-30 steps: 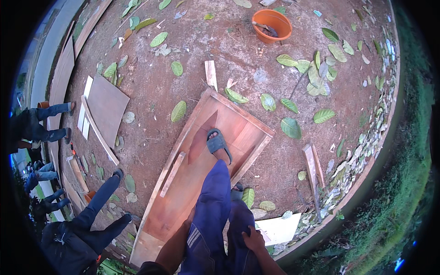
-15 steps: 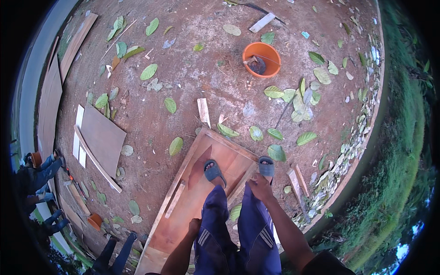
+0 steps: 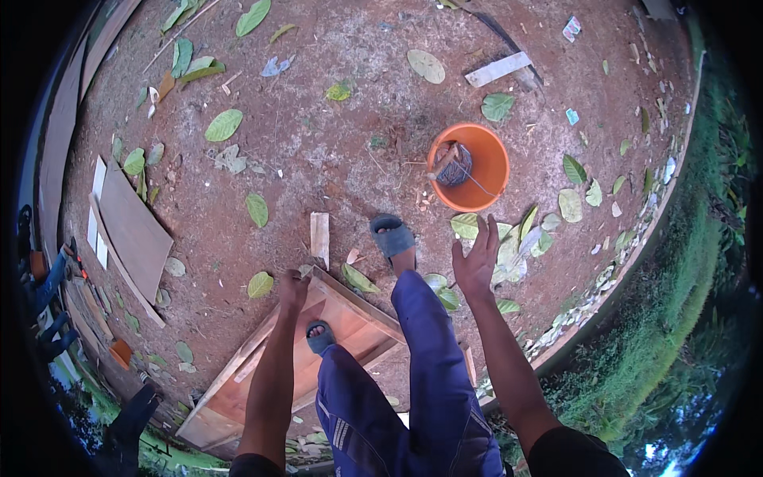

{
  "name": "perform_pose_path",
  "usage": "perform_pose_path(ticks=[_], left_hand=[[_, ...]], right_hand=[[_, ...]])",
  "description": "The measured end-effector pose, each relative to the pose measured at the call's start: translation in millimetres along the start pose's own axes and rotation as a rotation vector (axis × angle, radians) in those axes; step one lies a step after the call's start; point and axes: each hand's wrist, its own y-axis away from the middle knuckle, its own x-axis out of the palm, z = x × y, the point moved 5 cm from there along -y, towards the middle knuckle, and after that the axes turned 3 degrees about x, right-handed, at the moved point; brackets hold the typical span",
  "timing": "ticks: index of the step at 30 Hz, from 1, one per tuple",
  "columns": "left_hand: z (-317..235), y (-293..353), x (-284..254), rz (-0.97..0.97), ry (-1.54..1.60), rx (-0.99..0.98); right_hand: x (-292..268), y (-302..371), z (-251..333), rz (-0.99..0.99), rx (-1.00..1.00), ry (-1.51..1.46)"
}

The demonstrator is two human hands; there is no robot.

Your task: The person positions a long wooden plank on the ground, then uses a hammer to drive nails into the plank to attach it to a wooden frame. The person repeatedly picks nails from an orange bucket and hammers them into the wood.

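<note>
My right hand (image 3: 477, 266) reaches forward with its fingers spread, just short of an orange bucket (image 3: 499, 163). Inside that bucket lie a dark coil of cord or wire (image 3: 455, 165) and a wooden-looking piece. Hanging over the far left edge of a framed wooden panel (image 3: 318, 374), my left hand (image 3: 293, 291) has loosely bent fingers and nothing visible in it. My left sandalled foot (image 3: 320, 337) is on the panel. The right sandalled foot (image 3: 393, 238) is on or just above the dirt beyond the panel.
A short wood offcut (image 3: 319, 235) lies by the panel's far corner. Broad leaves are scattered over the dirt. A pale board (image 3: 498, 69) lies past the bucket, brown sheets (image 3: 131, 230) at left. People's legs (image 3: 56, 278) show at far left; a grassy strip (image 3: 636, 381) runs along the right.
My right foot has stepped forward beyond the panel. Both hands have swung forward, the right one leaving the right thigh and opening toward the bucket. The bucket now appears closer.
</note>
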Motion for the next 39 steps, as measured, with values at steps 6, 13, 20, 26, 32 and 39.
perform_pose_path(ticks=[6, 13, 20, 26, 32, 39], left_hand=[[-56, -95, 83, 0.045, -0.139, -0.073], [-86, -101, 105, -0.252, -0.227, -0.147], [-79, -114, 105, -0.157, -0.240, -0.053], [-92, -45, 66, -0.433, 0.581, -0.388], [-9, 67, 81, -0.544, 0.818, -0.861], [101, 201, 110, -0.434, 1.130, -0.955]], right_hand=[[27, -126, -62, 0.188, -0.088, 0.244], [20, -140, -8, 0.459, 0.206, -0.092], [23, -101, 111, 0.526, 0.151, -0.304], [66, -43, 208, 0.762, 0.056, -0.365], [127, 46, 332, 1.040, -0.104, -0.388], [233, 127, 402, 1.063, -0.175, -0.383]])
